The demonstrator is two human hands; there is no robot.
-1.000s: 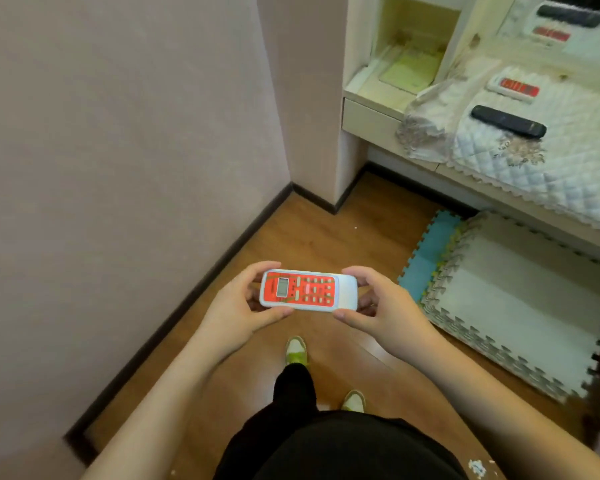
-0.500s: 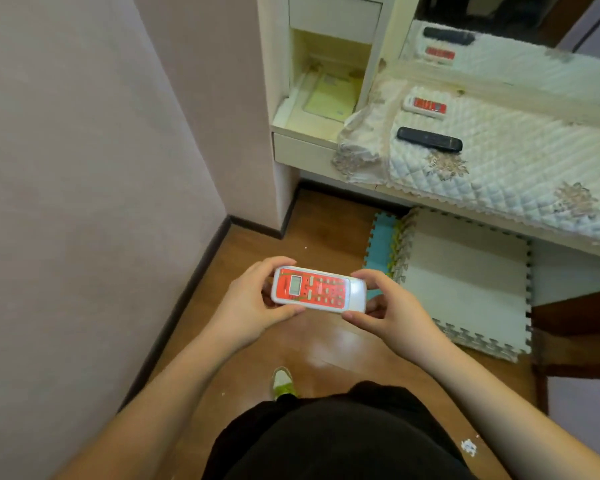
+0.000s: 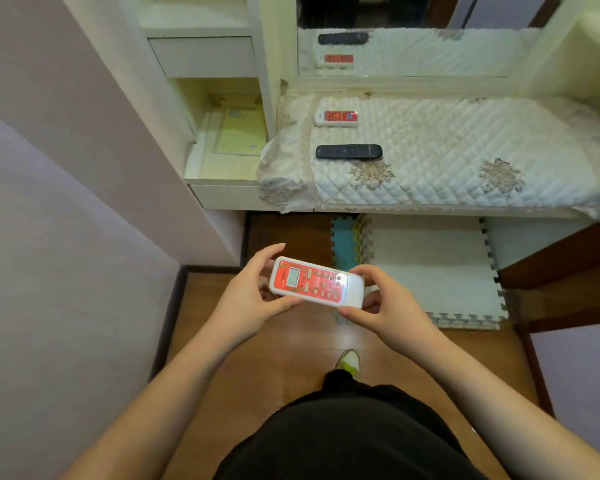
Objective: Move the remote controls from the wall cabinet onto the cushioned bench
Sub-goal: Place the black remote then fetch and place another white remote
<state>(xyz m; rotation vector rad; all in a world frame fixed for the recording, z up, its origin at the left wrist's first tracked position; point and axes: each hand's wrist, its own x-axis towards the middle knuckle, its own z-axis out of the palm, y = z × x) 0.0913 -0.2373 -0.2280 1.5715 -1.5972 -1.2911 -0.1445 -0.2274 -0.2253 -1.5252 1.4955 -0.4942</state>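
Observation:
Both my hands hold a red-and-white remote control [image 3: 317, 283] flat over the wooden floor, screen end to the left. My left hand [image 3: 253, 292] grips its left end, and my right hand [image 3: 385, 303] pinches its white right end. Ahead stands the cushioned bench [image 3: 465, 150] with a quilted white cover. A second red-and-white remote [image 3: 336, 118] and a black remote [image 3: 349, 151] lie on the bench's left part. To the left of the bench is the white cabinet [image 3: 201, 57], whose open lower shelf holds a yellow booklet [image 3: 241, 133].
A mirror [image 3: 413, 46] behind the bench reflects the two remotes. A stack of foam puzzle mats [image 3: 426, 268] lies on the floor under the bench. A pale wall [image 3: 66, 202] runs close along my left. My foot [image 3: 349, 362] shows below my hands.
The view has swung toward the bench, which is now square ahead and closer. Both hands keep the same hold on the remote; it has tilted a little, right end lower.

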